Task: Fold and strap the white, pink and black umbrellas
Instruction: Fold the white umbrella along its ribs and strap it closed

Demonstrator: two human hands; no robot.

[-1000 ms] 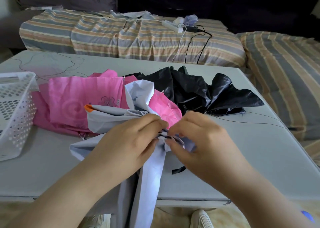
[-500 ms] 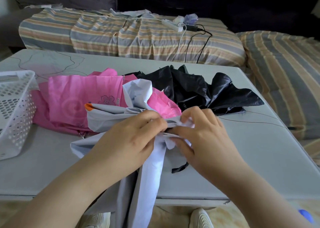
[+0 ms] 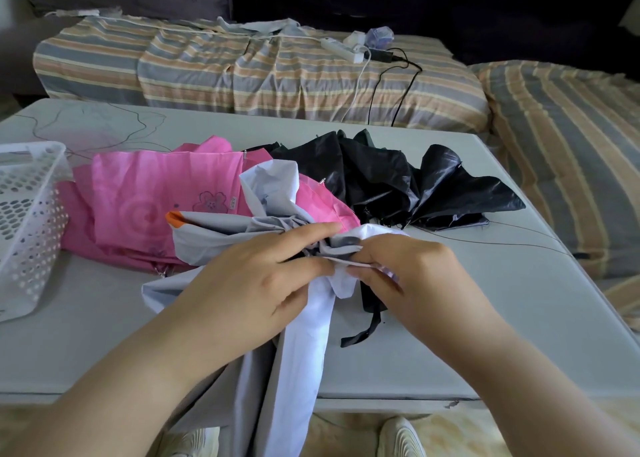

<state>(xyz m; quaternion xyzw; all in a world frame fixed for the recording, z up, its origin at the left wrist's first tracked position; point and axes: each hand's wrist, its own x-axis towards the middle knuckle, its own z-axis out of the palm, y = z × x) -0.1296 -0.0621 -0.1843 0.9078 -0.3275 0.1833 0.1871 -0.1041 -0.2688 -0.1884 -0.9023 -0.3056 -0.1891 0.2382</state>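
A: White umbrella (image 3: 221,234) lies near, centre of the table (image 3: 450,318); pink umbrella (image 3: 149,200) left, black umbrella (image 3: 398,179) far right, all loose.
B: Hands?
A: Left hand (image 3: 252,290) and right hand (image 3: 415,276) pinch white folds. None strapped.

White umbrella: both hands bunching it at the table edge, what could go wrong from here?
1. Much of the white umbrella hangs over the table edge; its weight may undo the folds.
2. The left hand and right hand pinch beside the pink umbrella and might catch it.
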